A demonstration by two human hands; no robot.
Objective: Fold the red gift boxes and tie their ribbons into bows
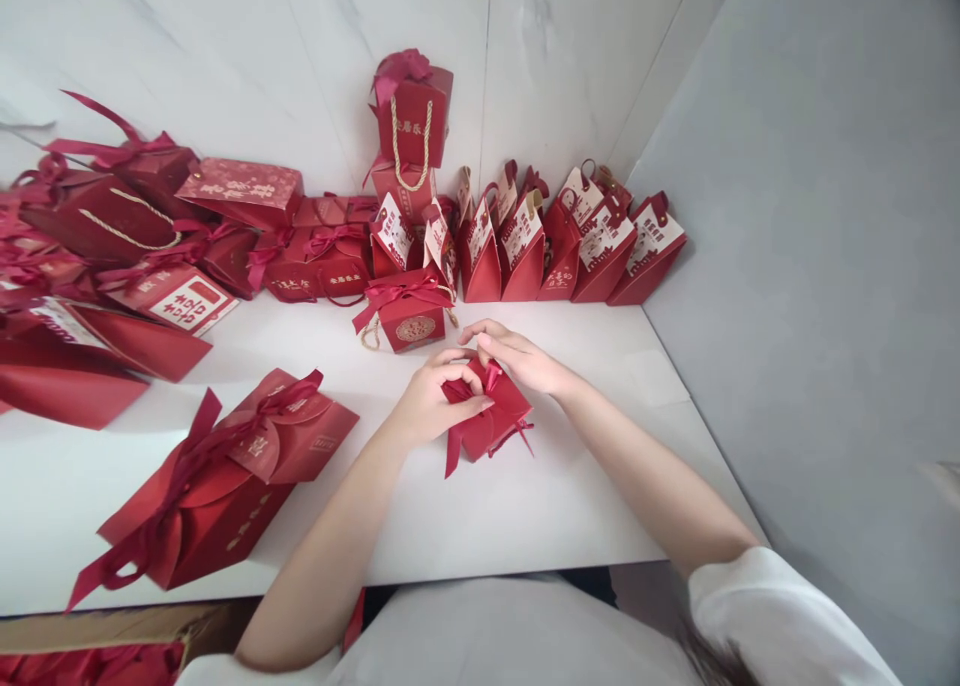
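Note:
A small red gift box sits on the white table in front of me, tied with a dark red ribbon whose ends hang over its sides. My left hand curves over the top from the left, thumb and fingers closed round the ribbon at the knot. From the far right side, my right hand reaches over the box, its fingertips pinching a ribbon loop. The knot itself is partly hidden by my fingers. Just behind stands another ribboned red box with a round gold emblem and cord handle.
Two larger ribboned boxes lie at the left front. Peaked red boxes line the wall at the back right. More red boxes are piled back left, with a stacked box above. An open carton is below the table edge.

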